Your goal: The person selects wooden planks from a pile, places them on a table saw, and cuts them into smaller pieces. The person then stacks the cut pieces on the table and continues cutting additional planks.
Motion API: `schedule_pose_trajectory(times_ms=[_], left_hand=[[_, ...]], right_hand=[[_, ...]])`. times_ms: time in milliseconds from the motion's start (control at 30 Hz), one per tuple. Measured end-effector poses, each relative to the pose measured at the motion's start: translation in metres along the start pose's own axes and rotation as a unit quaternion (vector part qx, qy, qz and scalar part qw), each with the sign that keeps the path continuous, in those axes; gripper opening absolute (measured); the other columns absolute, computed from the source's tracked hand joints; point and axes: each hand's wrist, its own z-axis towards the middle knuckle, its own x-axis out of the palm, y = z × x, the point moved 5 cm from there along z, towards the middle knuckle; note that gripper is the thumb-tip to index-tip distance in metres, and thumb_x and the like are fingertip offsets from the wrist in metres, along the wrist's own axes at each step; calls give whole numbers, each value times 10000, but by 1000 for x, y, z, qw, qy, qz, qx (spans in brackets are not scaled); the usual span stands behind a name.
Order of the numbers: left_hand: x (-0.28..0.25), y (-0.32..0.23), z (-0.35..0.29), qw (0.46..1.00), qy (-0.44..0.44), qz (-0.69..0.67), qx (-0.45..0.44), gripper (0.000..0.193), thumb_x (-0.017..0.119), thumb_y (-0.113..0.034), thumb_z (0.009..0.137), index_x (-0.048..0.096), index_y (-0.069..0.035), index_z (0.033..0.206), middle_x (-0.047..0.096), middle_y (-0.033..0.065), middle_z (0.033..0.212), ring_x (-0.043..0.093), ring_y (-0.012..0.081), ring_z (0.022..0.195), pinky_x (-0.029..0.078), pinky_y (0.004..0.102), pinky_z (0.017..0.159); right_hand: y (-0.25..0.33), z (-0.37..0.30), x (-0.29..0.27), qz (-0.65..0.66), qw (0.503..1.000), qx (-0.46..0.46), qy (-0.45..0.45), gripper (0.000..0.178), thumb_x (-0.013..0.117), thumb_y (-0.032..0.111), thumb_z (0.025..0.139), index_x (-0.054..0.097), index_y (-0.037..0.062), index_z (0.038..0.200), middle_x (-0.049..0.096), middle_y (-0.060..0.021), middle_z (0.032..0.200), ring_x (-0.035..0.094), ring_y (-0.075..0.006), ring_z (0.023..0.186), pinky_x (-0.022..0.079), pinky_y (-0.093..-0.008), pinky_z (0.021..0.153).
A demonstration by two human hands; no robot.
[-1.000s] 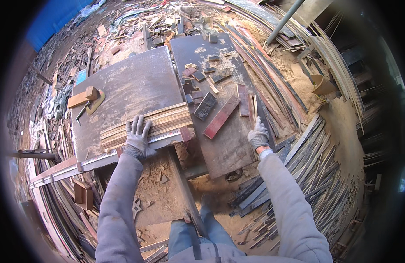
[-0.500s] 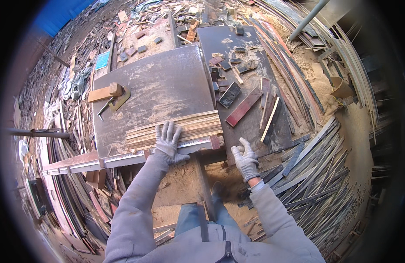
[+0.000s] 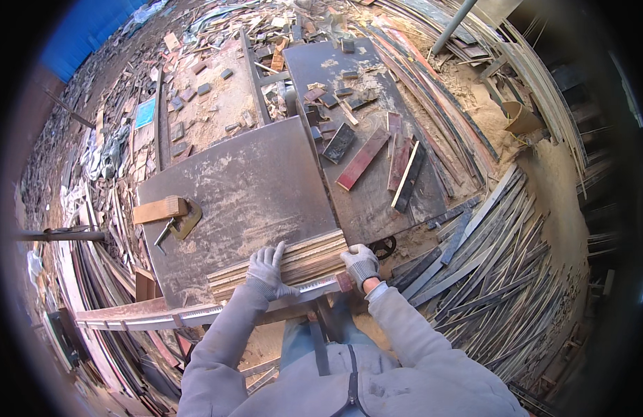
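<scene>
A stack of thin wooden strips [image 3: 311, 258] lies along the near edge of a worn dark board table [image 3: 241, 187]. My left hand [image 3: 268, 272], in a pale grey glove, rests flat on the stack with its fingers apart. At the stack's right end my gloved right hand [image 3: 361, 263] is closed, its knuckles against the strip ends; nothing shows inside its fingers. A metal rail with a measuring scale [image 3: 196, 316] runs along the table's front, and a small reddish block [image 3: 344, 281] sits at its right end.
A wooden block [image 3: 158, 210] and a metal clamp [image 3: 189, 221] sit on the table's left side. Offcuts, including a red plank [image 3: 363, 158], lie on the dark panel [image 3: 377, 215] to the right. A black handwheel [image 3: 384, 247] is beside my right hand. Loose strips [image 3: 488, 278] pile up at right.
The board table has come nearer to my body with the stack and my left hand. My right hand has moved left to the stack's end and its fingers have curled in.
</scene>
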Motion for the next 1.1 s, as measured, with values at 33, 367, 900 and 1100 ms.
schedule_pose_trajectory(times_ms=[33, 367, 900, 1100], left_hand=[[-3, 1, 0, 1000, -8, -2, 7, 1638, 872, -863, 456, 203, -18, 1689, 448, 238, 1523, 406, 449, 1446, 279, 575, 1252], [-16, 51, 17, 996, -85, -16, 6, 1351, 932, -487, 581, 244, -43, 1657, 490, 196, 1454, 489, 401, 1332, 377, 556, 1121], [-61, 154, -2, 944, -310, 59, -91, 1320, 967, -416, 649, 243, -51, 1690, 322, 239, 1687, 286, 439, 1580, 212, 585, 1319], [-29, 30, 59, 876, -224, -423, -65, 1034, 767, -624, 938, 342, -1, 1645, 493, 251, 1581, 510, 384, 1455, 422, 483, 1216]], right_hand=[[4, 2, 3, 38, 999, 25, 15, 461, 805, 398, 856, 772, 29, 1130, 793, -195, 1104, 746, -338, 1077, 572, -434, 959], [79, 39, -15, 11, 992, -26, 122, 389, 730, 427, 906, 784, 94, 1099, 797, -173, 1075, 746, -372, 1048, 566, -474, 958], [176, 222, -21, -115, 982, 37, -146, 1237, 871, 552, 781, 213, -67, 1625, 554, -274, 1497, 717, -408, 1183, 593, -507, 985], [139, 157, -7, 383, 909, 2, 165, 542, 787, 102, 892, 585, -132, 1338, 738, -196, 1106, 757, -324, 1066, 639, -378, 921]])
